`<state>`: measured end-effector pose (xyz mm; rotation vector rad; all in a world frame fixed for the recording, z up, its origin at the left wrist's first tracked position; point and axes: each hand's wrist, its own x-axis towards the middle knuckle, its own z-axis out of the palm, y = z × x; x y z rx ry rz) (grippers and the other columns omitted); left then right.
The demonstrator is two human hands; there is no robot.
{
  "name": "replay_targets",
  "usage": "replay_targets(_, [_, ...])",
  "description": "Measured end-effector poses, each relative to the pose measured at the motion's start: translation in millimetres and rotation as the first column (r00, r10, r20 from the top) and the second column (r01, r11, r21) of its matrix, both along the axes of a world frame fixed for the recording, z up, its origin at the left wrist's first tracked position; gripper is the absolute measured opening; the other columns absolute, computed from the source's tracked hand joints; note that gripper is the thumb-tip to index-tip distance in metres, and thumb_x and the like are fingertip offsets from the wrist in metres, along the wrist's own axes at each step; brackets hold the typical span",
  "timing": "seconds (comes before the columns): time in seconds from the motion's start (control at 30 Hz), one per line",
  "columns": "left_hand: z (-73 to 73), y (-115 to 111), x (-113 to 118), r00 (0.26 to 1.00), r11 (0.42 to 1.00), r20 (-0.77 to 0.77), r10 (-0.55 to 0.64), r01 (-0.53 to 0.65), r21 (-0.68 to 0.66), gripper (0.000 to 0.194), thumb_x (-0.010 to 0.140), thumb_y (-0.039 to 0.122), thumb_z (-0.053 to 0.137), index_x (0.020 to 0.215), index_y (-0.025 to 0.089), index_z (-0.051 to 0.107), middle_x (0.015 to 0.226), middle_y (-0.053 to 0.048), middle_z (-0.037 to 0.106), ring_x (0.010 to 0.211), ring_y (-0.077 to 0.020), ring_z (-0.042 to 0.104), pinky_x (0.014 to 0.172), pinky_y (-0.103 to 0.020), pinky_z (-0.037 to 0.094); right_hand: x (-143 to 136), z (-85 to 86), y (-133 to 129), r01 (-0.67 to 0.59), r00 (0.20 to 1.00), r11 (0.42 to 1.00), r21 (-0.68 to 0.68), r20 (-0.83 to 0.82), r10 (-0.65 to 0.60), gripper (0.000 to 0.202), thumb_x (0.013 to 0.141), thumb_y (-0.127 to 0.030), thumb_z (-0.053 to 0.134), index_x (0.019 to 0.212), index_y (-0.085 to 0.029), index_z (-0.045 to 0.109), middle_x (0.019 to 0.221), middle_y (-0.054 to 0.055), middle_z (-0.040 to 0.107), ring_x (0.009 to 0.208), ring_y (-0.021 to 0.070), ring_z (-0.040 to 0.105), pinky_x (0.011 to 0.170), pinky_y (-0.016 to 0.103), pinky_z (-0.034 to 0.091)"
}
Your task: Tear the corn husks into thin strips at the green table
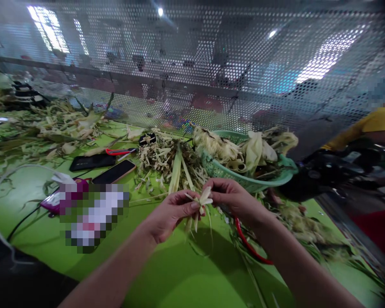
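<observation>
A small pale flower made of corn husk strips is held above the green tabletop, with thin strips hanging below it. The thumb and fingers of my left hand pinch it near its base. My right hand is closed at the flower's upper right side, its fingertips pressed on a petal. Partly hidden by my right forearm, a red curved handle, perhaps of scissors, lies among green strips. Just beyond my hands is a pile of dried husk pieces with a long pale green husk on it.
A green plastic basket full of dried husks stands behind my right hand. Two phones, a red-handled cutter and a purple device with a cable lie left. Perforated metal screen behind; a person's yellow sleeve at right.
</observation>
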<state>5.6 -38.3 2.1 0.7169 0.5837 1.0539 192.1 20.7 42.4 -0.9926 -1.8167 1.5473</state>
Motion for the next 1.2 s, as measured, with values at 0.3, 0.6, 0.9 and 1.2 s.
replay_targets(0.3, [-1.7,10.3,2.5,0.925,0.931,-0.119,0.362,-0.366,-0.015,0.025,0.065,0.029,0.077,0.08,0.016,0.063,0.071,0.0,0.062,0.066,-0.0096,0.057,0.066,-0.022,0.044,-12.3,15.1,-21.6,-0.064,0.949,0.838,0.541,0.292,-0.116,0.012,0.084,-0.028,0.059,0.078,-0.019,0.066,0.076,0.004,0.064,0.073,0.0164,0.057,0.067,0.027,0.042])
replay_targets(0.6, [-4.5,6.3,2.1,0.64,0.857,-0.604,0.476,-0.183,0.482,0.011,0.079,0.026,0.059,0.078,0.016,0.062,0.068,-0.001,0.06,0.06,-0.0109,0.05,0.056,-0.023,0.037,-16.0,22.0,-34.9,-0.343,0.865,0.531,0.775,0.481,-0.143,0.018,0.09,-0.021,0.048,0.083,-0.016,0.065,0.075,0.006,0.061,0.071,0.0163,0.054,0.066,0.028,0.04])
replay_targets(0.9, [-2.5,3.8,0.3,0.845,0.936,-0.506,0.172,0.021,0.353,0.018,0.075,0.03,0.066,0.087,0.016,0.066,0.075,-0.002,0.063,0.069,-0.012,0.055,0.064,-0.023,0.04,1.5,11.2,-4.2,-0.043,0.962,0.864,0.502,0.253,-0.099,0.011,0.082,-0.028,0.063,0.077,-0.017,0.064,0.073,0.001,0.061,0.068,0.0135,0.055,0.063,0.024,0.042])
replay_targets(1.2, [-1.4,11.9,2.1,0.889,0.909,-0.193,0.416,-0.411,0.067,0.022,0.068,0.029,0.073,0.081,0.017,0.06,0.07,0.002,0.058,0.066,-0.0083,0.052,0.063,-0.02,0.04,-15.6,0.5,-20.8,-0.101,0.939,0.813,0.573,0.326,-0.113,0.016,0.087,-0.031,0.056,0.083,-0.02,0.067,0.078,0.001,0.068,0.072,0.0148,0.061,0.066,0.024,0.043])
